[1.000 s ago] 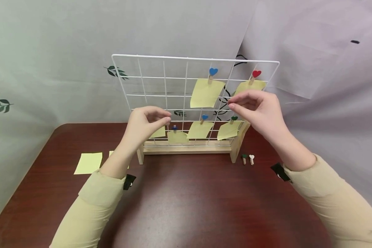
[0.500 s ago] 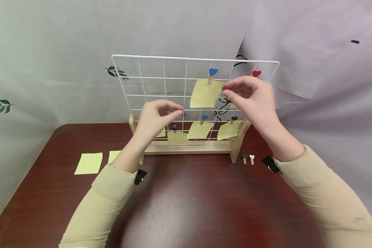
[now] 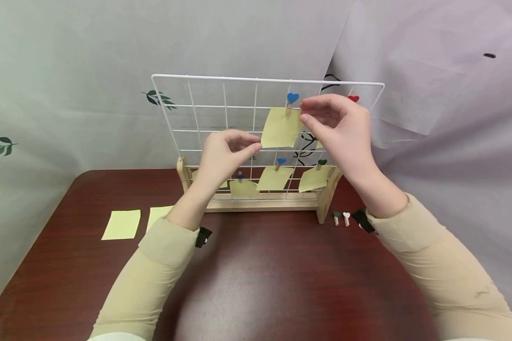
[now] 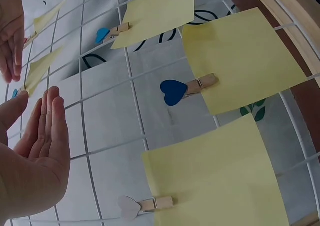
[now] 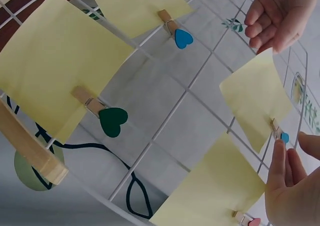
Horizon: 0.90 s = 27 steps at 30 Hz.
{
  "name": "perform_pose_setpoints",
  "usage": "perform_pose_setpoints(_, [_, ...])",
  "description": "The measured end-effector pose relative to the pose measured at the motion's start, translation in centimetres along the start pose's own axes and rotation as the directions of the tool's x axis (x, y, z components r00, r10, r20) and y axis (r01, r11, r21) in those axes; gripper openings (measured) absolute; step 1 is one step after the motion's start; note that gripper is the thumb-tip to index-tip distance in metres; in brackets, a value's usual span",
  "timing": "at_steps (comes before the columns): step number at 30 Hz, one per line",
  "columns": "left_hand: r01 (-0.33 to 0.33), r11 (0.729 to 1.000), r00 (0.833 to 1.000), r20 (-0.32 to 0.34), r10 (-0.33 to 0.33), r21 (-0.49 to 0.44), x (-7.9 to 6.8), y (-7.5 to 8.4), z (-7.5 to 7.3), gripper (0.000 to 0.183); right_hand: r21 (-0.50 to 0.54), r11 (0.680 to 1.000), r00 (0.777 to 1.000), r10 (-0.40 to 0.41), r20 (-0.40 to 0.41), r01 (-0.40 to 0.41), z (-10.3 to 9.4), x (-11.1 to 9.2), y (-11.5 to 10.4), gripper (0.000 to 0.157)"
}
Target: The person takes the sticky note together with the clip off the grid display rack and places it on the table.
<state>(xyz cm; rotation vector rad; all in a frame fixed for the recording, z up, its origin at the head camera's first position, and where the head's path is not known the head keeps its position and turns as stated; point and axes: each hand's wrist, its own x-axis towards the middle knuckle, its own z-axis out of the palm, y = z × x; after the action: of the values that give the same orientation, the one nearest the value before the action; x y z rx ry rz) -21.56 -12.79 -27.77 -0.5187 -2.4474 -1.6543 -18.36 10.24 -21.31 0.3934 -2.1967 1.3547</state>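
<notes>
A yellow paper note [image 3: 279, 130] hangs from the upper part of a white wire grid [image 3: 239, 107], held by a small wooden clothespin with a blue heart [image 3: 292, 98]. My left hand [image 3: 224, 158] is at the note's lower left corner; whether its fingertips touch the paper I cannot tell. Its thumb and straight fingers stand apart in the left wrist view. Beside the note's upper right edge is my right hand [image 3: 343, 130], fingers extended near the clothespin, thumb apart from them in the right wrist view. It partly hides the red-heart clothespin [image 3: 353, 98] and the note below that.
Several notes hang lower on the grid, including ones with dark blue [image 4: 174, 92], white [image 4: 130, 207] and green [image 5: 113, 122] heart clothespins. A wooden stand [image 3: 262, 205] supports the grid. Two loose clothespins [image 3: 336, 218] lie right of it; two loose notes [image 3: 121, 224] lie left on the table [image 3: 256, 284].
My left hand has moved right and up to the upper note's lower left corner. My right hand has moved left and up, from below the red-heart note to beside the blue-heart clothespin.
</notes>
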Motion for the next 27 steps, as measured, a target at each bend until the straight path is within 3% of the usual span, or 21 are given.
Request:
perform_pose_setpoints(6, [0.022, 1.000, 1.000, -0.011, -0.022, 0.010, 0.0, 0.7, 0.2, 0.021, -0.005, 1.000, 1.000, -0.007, -0.019, 0.007, 0.4, 0.3, -0.1, 0.021])
perform_pose_setpoints(27, [-0.019, 0.999, 1.000, -0.021, 0.018, -0.050, 0.7, 1.4, 1.5, 0.019, 0.002, 1.000, 0.998, 0.014, -0.056, -0.014, 1.7, 1.2, -0.7, 0.025])
